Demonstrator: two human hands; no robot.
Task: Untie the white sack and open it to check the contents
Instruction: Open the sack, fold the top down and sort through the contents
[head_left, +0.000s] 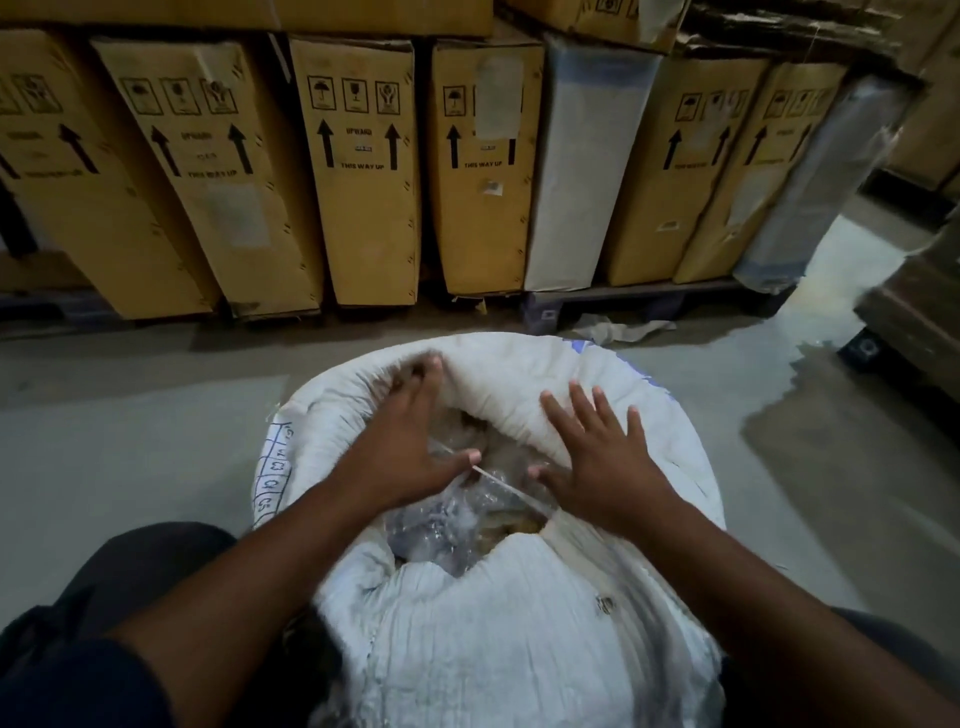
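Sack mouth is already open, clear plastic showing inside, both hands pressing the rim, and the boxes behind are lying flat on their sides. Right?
One thing is off: the cardboard boxes stand upright, arrows pointing up, per the head view. The rest holds: the white sack is open, clear plastic shows inside, and the left hand and right hand press its rim.

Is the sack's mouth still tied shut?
No: the white sack gapes open between the left hand and right hand, showing clear plastic inside.

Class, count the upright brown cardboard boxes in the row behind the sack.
6, though edges crop some: far left, next, centre-left, centre, then two right of the wrapped white panel.
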